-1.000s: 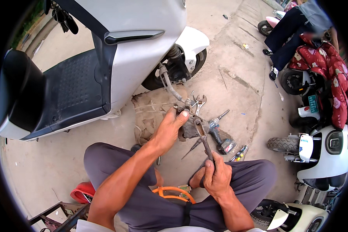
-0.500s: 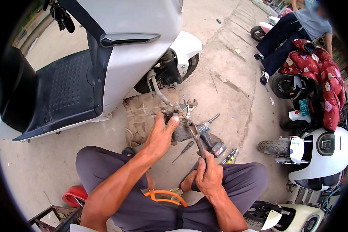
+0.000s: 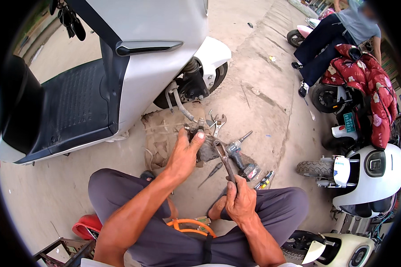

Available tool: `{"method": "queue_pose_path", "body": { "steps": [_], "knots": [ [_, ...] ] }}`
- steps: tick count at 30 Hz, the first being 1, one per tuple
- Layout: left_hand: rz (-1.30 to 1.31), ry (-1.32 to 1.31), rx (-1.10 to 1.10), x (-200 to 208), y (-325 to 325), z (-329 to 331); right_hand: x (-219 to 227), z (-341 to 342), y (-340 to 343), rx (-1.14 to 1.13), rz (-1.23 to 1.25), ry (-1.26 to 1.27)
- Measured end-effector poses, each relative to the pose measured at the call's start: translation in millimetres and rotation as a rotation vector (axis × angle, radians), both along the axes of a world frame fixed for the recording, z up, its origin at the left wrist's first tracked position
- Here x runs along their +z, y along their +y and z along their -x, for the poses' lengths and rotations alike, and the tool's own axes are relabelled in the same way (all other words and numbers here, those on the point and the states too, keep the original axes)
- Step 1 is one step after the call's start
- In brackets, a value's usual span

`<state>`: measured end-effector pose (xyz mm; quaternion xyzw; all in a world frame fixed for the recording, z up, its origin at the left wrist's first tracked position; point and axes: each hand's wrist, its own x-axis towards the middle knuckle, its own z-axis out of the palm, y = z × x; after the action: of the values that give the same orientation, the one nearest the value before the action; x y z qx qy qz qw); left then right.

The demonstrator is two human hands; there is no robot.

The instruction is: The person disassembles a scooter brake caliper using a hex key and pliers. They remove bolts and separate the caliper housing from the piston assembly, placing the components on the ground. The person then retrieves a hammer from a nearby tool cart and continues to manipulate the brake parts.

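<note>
Clearly, the small dark metal part sits in the left grip, above a beige sack laid on the concrete floor. Thumb and fingers close around it, the thumb pressed along its near side. It looks compact, stiff and fairly dense for its size, and probably gritty or greasy, so a firm pinch on its broad sides should serve better than fingertips on an edge. A grey hose runs from beside it toward the scooter; the hose seems bendable but springy, and would likely tug at the part if pulled far. Exactly where the two join is too small to tell.

Just beside the part is the slotted head of a dark steel tool, its lower shank wrapped in the right grip. That tool is likely rigid, smooth and weighty toward the head, best held low on the shank for leverage.

Farther out, an adjustable wrench, a cordless driver and a screwdriver lie near the hands. Beyond them, at upper right, stands another person.
</note>
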<state>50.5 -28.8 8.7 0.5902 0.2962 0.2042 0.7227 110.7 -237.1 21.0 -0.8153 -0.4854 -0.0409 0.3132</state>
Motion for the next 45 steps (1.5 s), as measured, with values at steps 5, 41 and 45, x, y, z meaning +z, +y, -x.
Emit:
{"method": "queue_pose_path", "body": {
  "steps": [5,41,45],
  "knots": [
    [-0.095,0.021,-0.04,-1.9,0.1,0.2,-1.0,0.0,1.3,-0.016,-0.155,0.111],
    [0.024,-0.02,-0.013,-7.0,3.8,2.6,3.3,3.5,-4.1,-0.01,-0.022,0.07],
    [0.003,0.003,-0.007,-4.5,0.5,1.6,5.8,1.4,1.2,-0.012,-0.077,0.061]
  ]
}}
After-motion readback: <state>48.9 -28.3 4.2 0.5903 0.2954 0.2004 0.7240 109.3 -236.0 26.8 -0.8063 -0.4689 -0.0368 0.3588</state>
